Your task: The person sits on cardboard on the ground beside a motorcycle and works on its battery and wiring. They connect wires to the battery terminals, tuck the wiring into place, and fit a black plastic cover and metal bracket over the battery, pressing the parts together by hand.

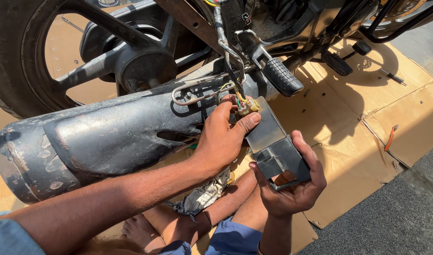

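From the head camera, your right hand point(292, 186) cradled a dark metal box point(275, 146), a flat rectangular module with a stepped lower end. The fingers curled up around its lower edge and the thumb lay along its right side, so that grip was clamped on the box. The box sat just in front of the motorcycle's exhaust, tilted, with its upper end pointing toward the machine.

Your left hand point(222, 139) reached in from the left across the exhaust pipe point(98, 137). Its thumb and fingers were pinched together on the pale connector plug point(247, 106) seated at the top of the box. Yellow, green and red wires ran from that plug up into a wire harness point(225, 52) hanging from the frame.

A ribbed black footpeg point(282, 75) stuck out just above and to the right of the plug. The rear wheel point(60, 52) filled the upper left, its spokes dark against the light behind.

Flattened cardboard point(367, 127) lay on the ground beneath the motorcycle. A small orange strip point(390, 137) rested on it well to the right, and a thin tool point(392, 75) lay farther up. A dirty rag point(204, 193) lay on your leg below the left wrist.
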